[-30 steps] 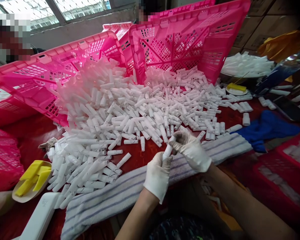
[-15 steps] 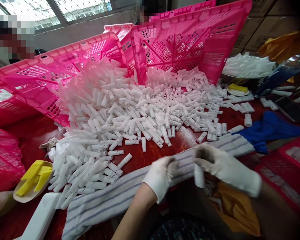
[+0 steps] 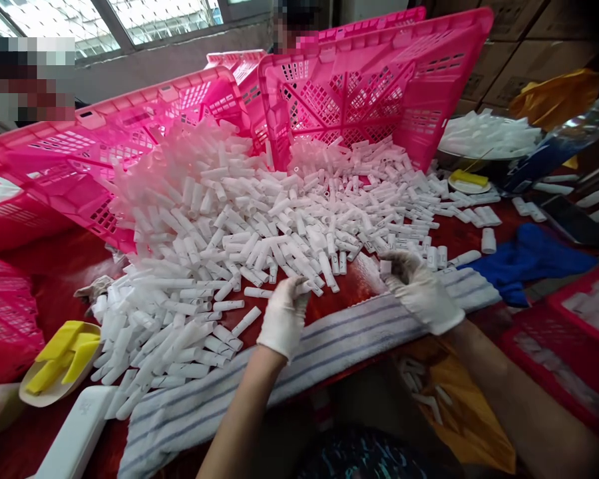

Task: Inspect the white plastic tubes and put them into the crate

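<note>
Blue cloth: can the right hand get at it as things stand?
Probably yes: the blue cloth lies beside the striped towel and nothing tall stands between it and the right hand, though that hand seems to hold a white piece.

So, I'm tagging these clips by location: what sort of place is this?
Probably a workshop: a heap of white tubes lies before pink crates, with cardboard boxes stacked behind.

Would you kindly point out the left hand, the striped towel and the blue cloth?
Left hand (image 3: 282, 320), head view: back of the glove.
Striped towel (image 3: 339, 349), head view: its middle stretch.
Blue cloth (image 3: 532, 256), head view: its middle.
</note>
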### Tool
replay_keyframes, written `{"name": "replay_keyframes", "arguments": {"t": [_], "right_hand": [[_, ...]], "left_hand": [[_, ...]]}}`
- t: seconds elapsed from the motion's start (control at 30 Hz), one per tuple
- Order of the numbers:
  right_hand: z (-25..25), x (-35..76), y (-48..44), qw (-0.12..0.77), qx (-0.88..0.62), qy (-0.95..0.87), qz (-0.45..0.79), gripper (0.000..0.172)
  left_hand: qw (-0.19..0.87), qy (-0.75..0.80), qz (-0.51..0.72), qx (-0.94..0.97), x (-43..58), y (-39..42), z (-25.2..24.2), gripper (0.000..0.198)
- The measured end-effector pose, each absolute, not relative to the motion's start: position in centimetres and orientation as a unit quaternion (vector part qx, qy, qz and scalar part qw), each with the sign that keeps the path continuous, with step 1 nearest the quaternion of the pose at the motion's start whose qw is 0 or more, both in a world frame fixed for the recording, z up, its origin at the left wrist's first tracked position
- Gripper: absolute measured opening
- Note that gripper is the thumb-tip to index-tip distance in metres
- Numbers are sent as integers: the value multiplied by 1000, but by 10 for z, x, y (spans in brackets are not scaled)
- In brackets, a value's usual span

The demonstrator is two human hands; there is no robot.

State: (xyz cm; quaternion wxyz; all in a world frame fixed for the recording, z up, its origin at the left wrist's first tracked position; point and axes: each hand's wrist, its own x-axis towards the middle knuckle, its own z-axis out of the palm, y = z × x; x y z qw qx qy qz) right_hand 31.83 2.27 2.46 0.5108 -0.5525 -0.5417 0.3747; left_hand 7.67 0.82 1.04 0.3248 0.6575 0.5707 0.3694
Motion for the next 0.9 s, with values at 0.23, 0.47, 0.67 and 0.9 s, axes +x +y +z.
{"name": "replay_keyframes", "arguments": {"t": [0.23,0.47,0.67,0.9], "right_hand": [[61,261,8,611,-416,-341,581,46],[51,259,16,536,-470,-309,630,46],[40,258,17,521,-520,-378,562,48],[45,278,22,471,-478,-458,583,40]], "left_hand": [[662,440,384,470,120,-36,34,33],[576,516,382,506,123,-38,19,30],[575,550,350,494,117,-37,22,36],[725,453,332,399,102,-35,30,41]]}}
